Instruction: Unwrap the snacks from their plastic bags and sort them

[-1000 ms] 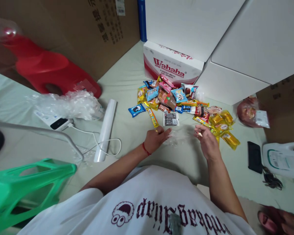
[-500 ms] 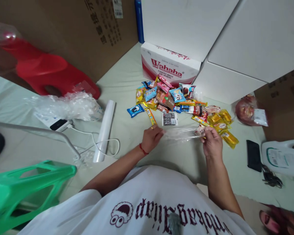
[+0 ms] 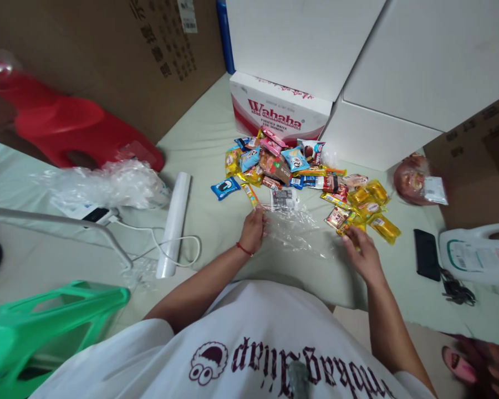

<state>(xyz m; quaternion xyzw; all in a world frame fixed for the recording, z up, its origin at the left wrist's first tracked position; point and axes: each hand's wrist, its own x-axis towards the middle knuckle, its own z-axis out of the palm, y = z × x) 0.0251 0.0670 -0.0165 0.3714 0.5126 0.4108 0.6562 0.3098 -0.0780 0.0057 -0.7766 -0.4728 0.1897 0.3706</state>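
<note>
My left hand (image 3: 253, 230) is closed on the edge of a clear plastic bag (image 3: 295, 230). The thin bag spreads out to the right over the pale green cloth and partly covers a small black-and-white printed packet (image 3: 283, 198). My right hand (image 3: 363, 252) has let the bag go and is open, its fingertips at the near edge of the yellow-wrapped snacks (image 3: 356, 220). Just left of those fingers lies a small brown-and-white packet (image 3: 336, 217). Beyond both hands spreads a heap of wrapped snacks (image 3: 274, 166) in blue, pink, yellow and brown.
A Wahaba-style white and red carton (image 3: 278, 108) stands behind the heap. To the left lie a white roll (image 3: 177, 221), crumpled plastic (image 3: 112, 185) and a red jug (image 3: 79, 127). A green stool (image 3: 66, 310) is lower left. At right are a black phone (image 3: 426, 255), keys (image 3: 458, 291) and a white jug (image 3: 480, 255).
My right hand has released the plastic bag and moved slightly right and down to the yellow snacks. The bag, stretched between both hands before, now hangs from my left hand alone.
</note>
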